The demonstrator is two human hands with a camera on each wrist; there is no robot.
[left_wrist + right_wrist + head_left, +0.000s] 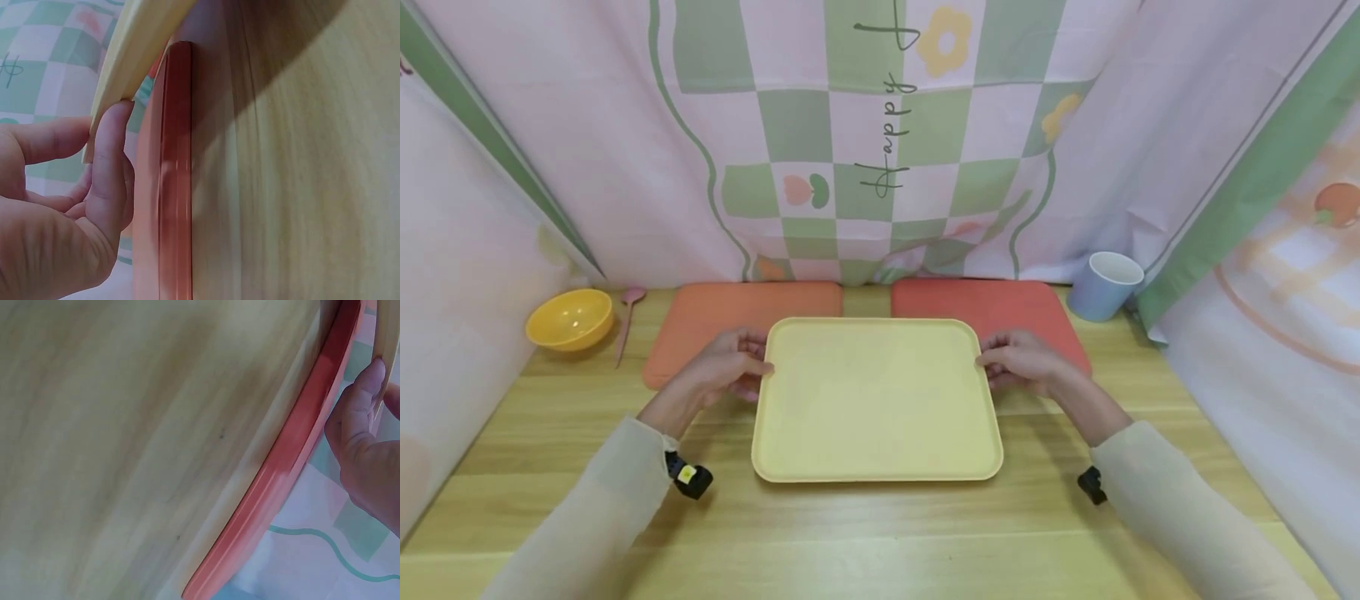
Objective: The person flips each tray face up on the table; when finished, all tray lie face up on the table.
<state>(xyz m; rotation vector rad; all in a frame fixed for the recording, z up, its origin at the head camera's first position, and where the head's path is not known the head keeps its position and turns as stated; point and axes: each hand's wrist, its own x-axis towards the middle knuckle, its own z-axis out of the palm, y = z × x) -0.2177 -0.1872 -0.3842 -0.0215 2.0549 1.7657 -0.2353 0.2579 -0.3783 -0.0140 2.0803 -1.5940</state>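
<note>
A pale yellow rectangular tray is held level above the table, its shadow falling on the wood in the left wrist view. My left hand pinches its left edge, thumb on one face and fingers on the other. The opposite edge is pinched by my right hand. Behind the tray lie an orange tray on the left and a red tray on the right, each partly covered by the yellow one and the hands. In the right wrist view the yellow tray's edge shows between thumb and fingers.
A yellow bowl sits at the far left with a pink spoon beside it. At the back right corner stands a blue cup. A checked curtain hangs behind the wooden table, and cloth walls flank both sides.
</note>
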